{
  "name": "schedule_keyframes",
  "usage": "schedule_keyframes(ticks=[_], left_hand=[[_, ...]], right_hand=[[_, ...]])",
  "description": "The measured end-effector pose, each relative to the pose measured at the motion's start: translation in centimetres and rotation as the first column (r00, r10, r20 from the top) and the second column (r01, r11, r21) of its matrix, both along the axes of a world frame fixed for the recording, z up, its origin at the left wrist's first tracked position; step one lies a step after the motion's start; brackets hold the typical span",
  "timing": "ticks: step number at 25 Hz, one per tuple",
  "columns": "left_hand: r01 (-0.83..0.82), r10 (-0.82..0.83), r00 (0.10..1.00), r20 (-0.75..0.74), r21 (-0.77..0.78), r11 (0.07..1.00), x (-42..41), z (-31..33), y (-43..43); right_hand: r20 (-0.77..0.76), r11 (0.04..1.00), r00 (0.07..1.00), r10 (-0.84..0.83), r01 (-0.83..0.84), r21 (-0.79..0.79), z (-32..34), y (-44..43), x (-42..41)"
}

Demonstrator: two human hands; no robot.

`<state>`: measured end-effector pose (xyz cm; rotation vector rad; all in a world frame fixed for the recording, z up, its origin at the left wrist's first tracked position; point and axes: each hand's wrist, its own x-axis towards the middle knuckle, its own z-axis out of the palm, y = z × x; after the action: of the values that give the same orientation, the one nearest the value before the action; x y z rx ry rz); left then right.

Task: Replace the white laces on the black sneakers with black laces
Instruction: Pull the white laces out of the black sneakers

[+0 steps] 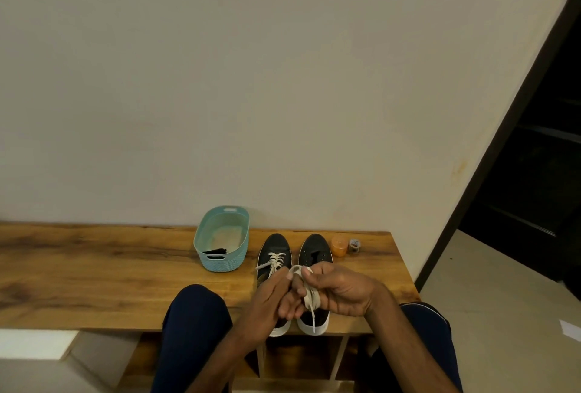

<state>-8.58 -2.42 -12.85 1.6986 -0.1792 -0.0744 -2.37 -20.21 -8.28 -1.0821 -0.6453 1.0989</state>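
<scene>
On a wooden bench [94,267] against a plain wall stood two black shoes with white soles, side by side, the toes pointing to the wall. The left shoe [275,246] had a white lace [276,259] in its eyelets, with one end lying out to the left. The right shoe [316,248] showed open eyelets with no lace in them.

Above the heels of the shoes both hands held a loose lace [309,296], also white. It was gathered in several turns between the hands. The left hand [270,295] had its fingers bent around the bundle from below, and the thumb lay near the upper loop. The right hand [341,289] was curled, and its fingertips pinched the lace at the top. One end of the lace hung down in front of the heel of the right shoe.

To the left of the shoes, just beside them, stood a teal basket [220,262]. The black laces [215,250] lay inside it, at the near wall. To the right of the shoes stood an orange jar [339,245] and, touching it or nearly so, a small clear jar [355,245]; what was in it I could not tell.

The person's knees, in dark blue trousers, were at the near edge of the bench.
</scene>
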Motion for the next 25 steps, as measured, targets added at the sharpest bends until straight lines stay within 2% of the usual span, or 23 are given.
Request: schedule_keyframes(ticks=[3, 5, 6, 8, 9, 11, 13, 15, 17, 20, 22, 25], left_hand=[[-0.016, 0.015, 1.000, -0.009, -0.099, 0.995, -1.1, 0.3, -1.0], [-0.138, 0.122, 0.989, -0.084, -0.216, 0.967, -1.4, 0.2, -1.8], [-0.192, 0.181, 0.981, -0.069, -0.213, 0.958, -1.3, 0.2, -1.8], [-0.233, 0.234, 0.972, 0.003, -0.112, 0.966, -1.0, 0.2, -1.2], [-0.219, 0.221, 0.975, 0.033, -0.061, 0.974, -0.9, 0.1, -0.9], [-0.229, 0.229, 0.973, 0.025, 0.004, 0.973, -0.6, -0.3, -0.6], [-0.294, 0.294, 0.956, 0.015, 0.017, 0.956, -0.4, -0.9, -1.0], [-0.357, 0.351, 0.933, 0.075, 0.092, 0.929, -0.2, -1.3, -1.0], [-0.422, 0.388, 0.905, 0.176, 0.252, 0.871, 0.0, -1.5, -0.8], [-0.488, 0.364, 0.872, 0.327, 0.531, 0.693, 0.1, -1.5, -1.1], [-0.502, 0.358, 0.865, 0.352, 0.597, 0.625, 0.3, -1.2, -1.9], [-0.511, 0.400, 0.858, 0.323, 0.621, 0.594, 0.8, -1.2, -2.1]], right_hand=[[0.026, 0.996, 0.996, -0.084, 0.083, 0.038, -1.3, -0.4, -0.9], [0.038, 0.966, 0.966, -0.254, 0.252, 0.058, -2.5, 0.3, -1.8], [0.046, 0.923, 0.923, -0.383, 0.380, 0.064, -3.2, 0.6, -2.2], [0.024, 0.804, 0.806, -0.592, 0.589, 0.077, -4.6, 0.8, -2.5], [-0.012, 0.774, 0.779, -0.627, 0.625, 0.097, -5.1, 0.9, -2.5], [-0.077, 0.771, 0.783, -0.617, 0.622, 0.137, -5.5, 1.7, -2.8], [-0.100, 0.745, 0.754, -0.650, 0.657, 0.114, -5.3, 2.7, -2.7], [-0.137, 0.694, 0.693, -0.708, 0.718, 0.053, -4.7, 3.5, -2.6], [-0.195, 0.648, 0.633, -0.750, 0.761, -0.024, -4.6, 4.0, -2.5], [-0.284, 0.606, 0.559, -0.779, 0.787, -0.111, -4.8, 5.6, -2.8], [-0.185, 0.543, 0.513, -0.838, 0.813, -0.207, -5.0, 7.2, -3.2], [-0.044, 0.387, 0.392, -0.919, 0.877, -0.284, -5.2, 9.4, -3.8]])
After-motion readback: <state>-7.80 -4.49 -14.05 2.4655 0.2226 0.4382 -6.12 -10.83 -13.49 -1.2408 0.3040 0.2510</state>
